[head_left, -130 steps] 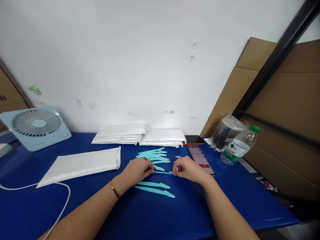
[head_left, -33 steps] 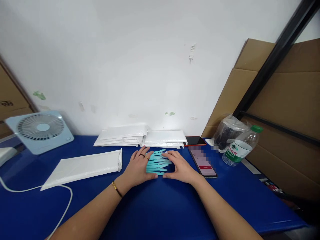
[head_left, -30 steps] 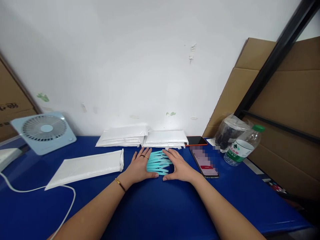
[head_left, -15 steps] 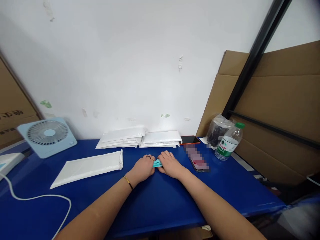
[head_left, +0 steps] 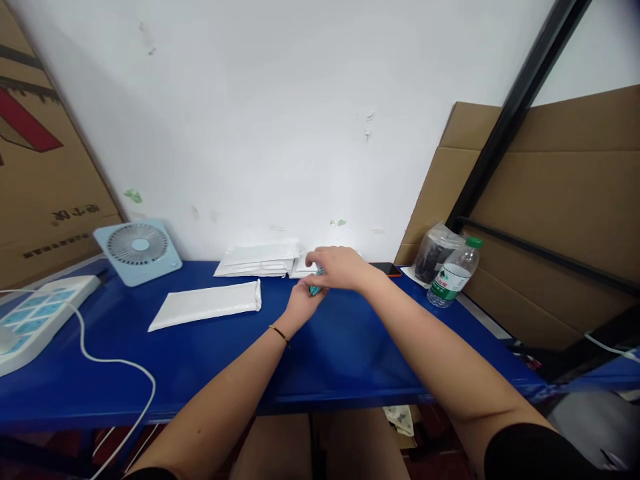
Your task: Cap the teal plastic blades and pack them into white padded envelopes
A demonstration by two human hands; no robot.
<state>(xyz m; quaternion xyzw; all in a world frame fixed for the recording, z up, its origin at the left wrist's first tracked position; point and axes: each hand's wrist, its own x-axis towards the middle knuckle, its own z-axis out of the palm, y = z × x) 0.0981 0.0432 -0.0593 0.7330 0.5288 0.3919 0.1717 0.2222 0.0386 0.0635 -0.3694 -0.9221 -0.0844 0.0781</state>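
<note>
My left hand (head_left: 304,303) is closed around a small teal bundle (head_left: 315,291), soft or foil-like in look; its exact kind cannot be made out. My right hand (head_left: 343,268) arches above with its thumb and curled fingers on the bundle's upper end. Both hands are over the middle of the blue table, in front of a stack of flat white packets (head_left: 257,260). Behind my right hand, more white packets (head_left: 304,268) are partly covered. To the left of my left hand lies a single flat white packet (head_left: 207,305).
A light blue fan (head_left: 140,250) and a white power strip (head_left: 47,320) with a cable are on the left. An orange-edged phone (head_left: 386,269), a bagged dark container (head_left: 433,257) and a water bottle (head_left: 455,273) stand right. Cardboard (head_left: 560,200) flanks the blue table (head_left: 350,360).
My right hand has lifted from beside the left hand to above it, still at the teal bundle. My left hand has turned upward. The view has shifted, and my right arm now hides the pixelated phone.
</note>
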